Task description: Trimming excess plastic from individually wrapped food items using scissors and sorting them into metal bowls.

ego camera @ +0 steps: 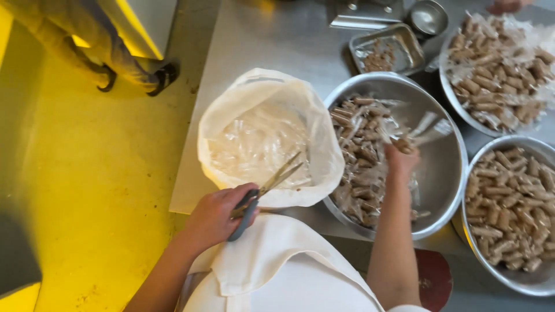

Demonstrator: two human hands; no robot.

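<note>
Left of frame, open yellow floor [87, 173] borders our steel table [277, 40]. Our left hand [217, 216] grips grey-handled scissors [260, 193] over the white plastic bag [266, 136]; our right hand [400, 160] clutches wrapped brown sausages [361, 150] in the centre steel bowl [445, 173].

I see a brushed steel worktop [277, 40], shiny metal bowls [445, 173], a thin glossy plastic bag [260, 98], and metal-bladed scissors [272, 182].
</note>
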